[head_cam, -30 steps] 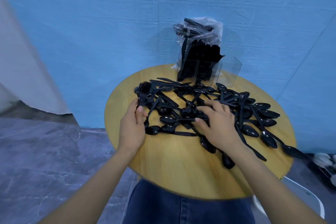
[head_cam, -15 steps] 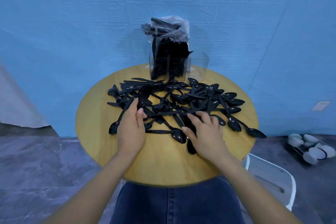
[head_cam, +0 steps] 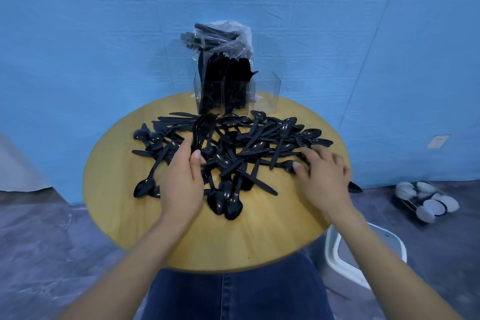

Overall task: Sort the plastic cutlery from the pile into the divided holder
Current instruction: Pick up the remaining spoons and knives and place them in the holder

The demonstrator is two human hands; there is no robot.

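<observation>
Left hand fingers gripping forks, right hand spread on pile edge

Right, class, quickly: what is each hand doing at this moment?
Left hand: grips a small bunch of black forks.
Right hand: open, fingers spread on the cutlery pile, holding nothing.

A single wide-angle camera worn on the person's head looks forward and steeply down over a round wooden worktop, close enough that both forearms enter from the bottom edge and denim-clad legs fill the lower centre. The view faces a blue wall just behind the worktop's far rim; lines bow toward the frame edges. Grey floor shows on both sides. No second view is given.
</observation>
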